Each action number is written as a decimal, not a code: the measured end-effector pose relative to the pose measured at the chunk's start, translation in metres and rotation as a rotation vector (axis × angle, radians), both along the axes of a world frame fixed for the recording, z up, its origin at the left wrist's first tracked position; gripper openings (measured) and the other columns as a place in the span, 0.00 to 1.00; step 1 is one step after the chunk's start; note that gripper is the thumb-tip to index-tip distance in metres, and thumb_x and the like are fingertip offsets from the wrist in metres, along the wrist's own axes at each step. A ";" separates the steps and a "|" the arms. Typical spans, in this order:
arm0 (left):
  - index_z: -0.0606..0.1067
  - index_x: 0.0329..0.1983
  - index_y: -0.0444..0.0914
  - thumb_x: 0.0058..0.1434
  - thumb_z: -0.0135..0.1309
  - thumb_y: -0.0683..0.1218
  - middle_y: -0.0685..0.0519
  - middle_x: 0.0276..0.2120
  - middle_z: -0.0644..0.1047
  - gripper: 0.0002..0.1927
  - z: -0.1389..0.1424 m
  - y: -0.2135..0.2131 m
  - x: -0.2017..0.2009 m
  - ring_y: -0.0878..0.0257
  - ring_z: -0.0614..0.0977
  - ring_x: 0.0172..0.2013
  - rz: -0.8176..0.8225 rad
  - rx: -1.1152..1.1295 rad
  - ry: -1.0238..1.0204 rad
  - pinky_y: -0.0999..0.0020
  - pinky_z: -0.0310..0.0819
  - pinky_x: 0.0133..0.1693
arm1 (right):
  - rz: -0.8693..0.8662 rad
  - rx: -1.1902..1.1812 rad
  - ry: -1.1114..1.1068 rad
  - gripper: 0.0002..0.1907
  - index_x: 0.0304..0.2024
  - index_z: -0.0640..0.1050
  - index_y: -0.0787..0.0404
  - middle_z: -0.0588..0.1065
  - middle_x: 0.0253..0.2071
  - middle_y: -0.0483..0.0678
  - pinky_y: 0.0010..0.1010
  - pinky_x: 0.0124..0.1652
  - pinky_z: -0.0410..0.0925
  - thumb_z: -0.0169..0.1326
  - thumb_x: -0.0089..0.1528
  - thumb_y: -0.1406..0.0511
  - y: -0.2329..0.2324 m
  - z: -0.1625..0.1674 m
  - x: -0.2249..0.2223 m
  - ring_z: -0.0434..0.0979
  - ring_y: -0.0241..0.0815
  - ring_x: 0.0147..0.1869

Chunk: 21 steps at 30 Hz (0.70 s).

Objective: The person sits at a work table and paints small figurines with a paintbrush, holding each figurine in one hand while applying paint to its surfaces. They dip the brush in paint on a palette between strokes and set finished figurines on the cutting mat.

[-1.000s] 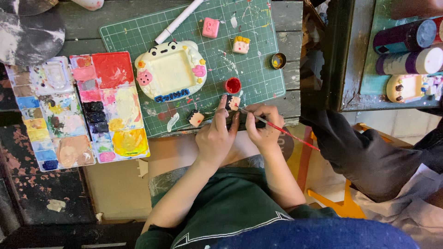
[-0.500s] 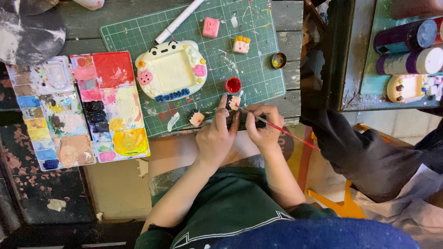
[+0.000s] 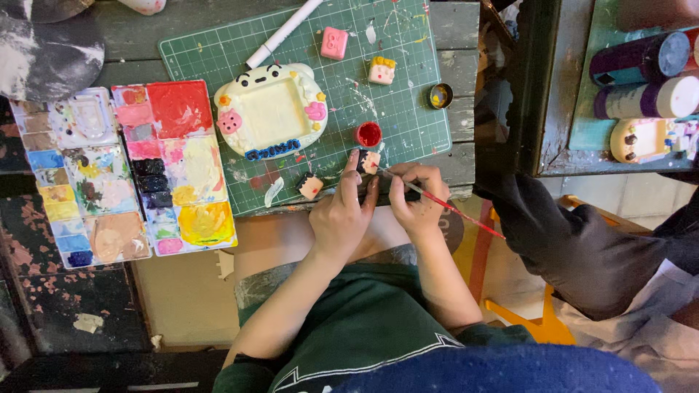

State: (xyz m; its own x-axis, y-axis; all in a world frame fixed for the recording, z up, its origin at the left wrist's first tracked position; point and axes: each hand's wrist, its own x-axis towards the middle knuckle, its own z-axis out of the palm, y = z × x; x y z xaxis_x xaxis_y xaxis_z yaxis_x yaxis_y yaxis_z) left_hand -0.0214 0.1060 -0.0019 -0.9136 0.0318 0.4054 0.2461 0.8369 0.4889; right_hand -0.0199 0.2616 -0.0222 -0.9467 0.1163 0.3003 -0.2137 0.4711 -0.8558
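My left hand pinches a small cream figurine with a black top at the front edge of the green cutting mat. My right hand grips a thin red-handled paintbrush, its tip touching the figurine. A red paint cap sits just above the figurine. A similar small figurine lies on the mat left of my left hand. A cream frame-shaped piece with pink animals lies mid-mat.
A paint-covered palette lies at left. A white marker, a pink block, a yellow-topped block and a small dark pot rest on the mat. Another person's dark sleeve and paint tubes are at right.
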 end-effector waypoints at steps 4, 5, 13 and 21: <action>0.74 0.42 0.36 0.64 0.65 0.50 0.52 0.54 0.81 0.15 0.000 0.000 -0.001 0.63 0.80 0.21 0.004 -0.015 0.012 0.71 0.75 0.25 | -0.020 -0.127 0.031 0.12 0.45 0.63 0.63 0.79 0.42 0.57 0.26 0.40 0.73 0.53 0.67 0.77 0.000 -0.006 0.003 0.78 0.37 0.37; 0.73 0.42 0.36 0.63 0.65 0.50 0.52 0.54 0.81 0.15 0.000 0.000 -0.001 0.63 0.80 0.21 0.006 -0.015 0.014 0.71 0.74 0.25 | -0.029 -0.187 0.033 0.12 0.46 0.62 0.63 0.78 0.42 0.57 0.26 0.40 0.73 0.51 0.68 0.77 0.000 -0.007 0.003 0.78 0.37 0.37; 0.72 0.47 0.38 0.64 0.67 0.50 0.54 0.45 0.84 0.18 0.001 0.003 0.001 0.63 0.79 0.21 0.029 0.026 0.003 0.70 0.74 0.26 | -0.051 -0.348 0.028 0.11 0.49 0.60 0.63 0.74 0.46 0.59 0.29 0.42 0.72 0.46 0.70 0.78 0.006 -0.016 0.012 0.77 0.39 0.37; 0.73 0.62 0.42 0.63 0.65 0.47 0.58 0.29 0.79 0.24 0.005 0.004 0.006 0.63 0.81 0.24 0.056 0.203 -0.027 0.67 0.76 0.28 | -0.077 -0.349 0.098 0.11 0.50 0.60 0.62 0.72 0.46 0.59 0.33 0.48 0.72 0.46 0.71 0.77 0.013 -0.022 0.015 0.76 0.41 0.37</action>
State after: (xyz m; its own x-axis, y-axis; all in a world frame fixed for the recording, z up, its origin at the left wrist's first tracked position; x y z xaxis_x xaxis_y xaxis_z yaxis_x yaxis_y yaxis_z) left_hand -0.0155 0.1105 0.0033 -0.9224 -0.0989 0.3733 0.1863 0.7327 0.6545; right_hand -0.0049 0.2741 -0.0440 -0.8999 0.2975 0.3189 -0.2781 0.1720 -0.9450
